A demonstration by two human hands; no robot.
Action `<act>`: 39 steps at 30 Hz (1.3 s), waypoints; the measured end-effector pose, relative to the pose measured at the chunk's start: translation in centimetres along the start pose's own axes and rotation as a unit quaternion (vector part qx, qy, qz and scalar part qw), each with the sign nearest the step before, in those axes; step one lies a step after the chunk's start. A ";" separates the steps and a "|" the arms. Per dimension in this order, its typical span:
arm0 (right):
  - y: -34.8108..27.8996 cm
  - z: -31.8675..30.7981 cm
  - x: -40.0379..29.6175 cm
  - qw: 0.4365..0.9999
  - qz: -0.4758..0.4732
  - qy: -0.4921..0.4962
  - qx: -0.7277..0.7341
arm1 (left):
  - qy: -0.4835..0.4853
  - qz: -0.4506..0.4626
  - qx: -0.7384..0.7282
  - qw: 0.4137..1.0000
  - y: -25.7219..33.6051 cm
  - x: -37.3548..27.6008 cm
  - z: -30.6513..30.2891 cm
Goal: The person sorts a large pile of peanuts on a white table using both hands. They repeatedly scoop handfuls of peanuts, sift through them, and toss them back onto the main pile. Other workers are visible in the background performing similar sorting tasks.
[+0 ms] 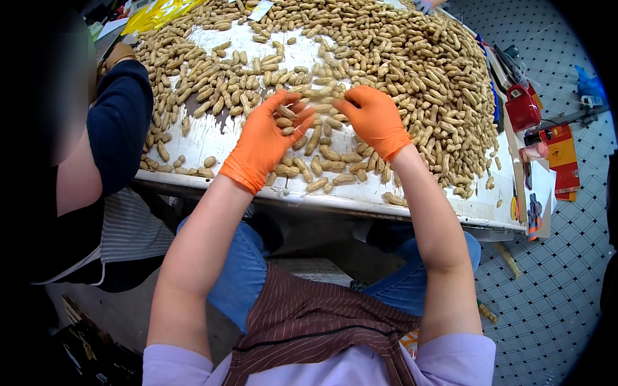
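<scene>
Unshelled peanuts [429, 62] lie in a thick heap over the white, worn tabletop [207, 137]. In an orange glove, my left hand [273, 132] is turned partly palm up, its fingers curled round a few peanuts [286, 116]. To its right my right hand [374, 118], also in an orange glove, hangs palm down over the peanuts with thumb and fingertips close together. Blur hides whether a peanut is between them. Blurred peanuts [319, 91] show between the two hands. More loose peanuts [330, 166] lie below both hands near the table's front edge.
A co-worker's dark sleeve [123, 106] and gloved hand are at the left. Another hand [427, 4] shows at the far edge. Yellow plastic [159, 14] lies back left. On the right are a red container [522, 108], scissors [514, 205] and a patterned glove [534, 217].
</scene>
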State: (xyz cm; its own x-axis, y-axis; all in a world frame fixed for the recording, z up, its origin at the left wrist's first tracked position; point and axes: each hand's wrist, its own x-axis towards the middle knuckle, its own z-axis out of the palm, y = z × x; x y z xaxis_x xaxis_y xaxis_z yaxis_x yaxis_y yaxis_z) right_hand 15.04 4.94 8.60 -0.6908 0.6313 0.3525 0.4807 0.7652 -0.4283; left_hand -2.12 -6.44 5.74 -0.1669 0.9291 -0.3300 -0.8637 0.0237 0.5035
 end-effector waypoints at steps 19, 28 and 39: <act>-1.9 -3.7 -5.6 0.997 0.069 -0.023 -0.037 | 0.016 -0.025 -0.176 0.984 2.6 0.6 -1.8; -4.8 6.6 -3.6 0.990 -0.060 -0.065 -0.109 | 0.003 0.001 -0.216 0.976 4.4 -0.8 0.4; -4.2 13.0 10.8 0.995 0.023 -0.091 -0.021 | -0.052 0.024 -0.210 0.976 6.9 -0.7 -0.5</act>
State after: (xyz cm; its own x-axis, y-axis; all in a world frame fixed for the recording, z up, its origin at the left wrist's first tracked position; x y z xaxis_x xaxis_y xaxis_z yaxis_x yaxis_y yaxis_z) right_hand -1.51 6.90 3.42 -0.7523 0.6352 0.1749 0.5337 0.7432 -0.4035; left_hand -8.21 -7.17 9.01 -0.1823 0.9581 -0.2209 -0.9783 -0.1543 0.1385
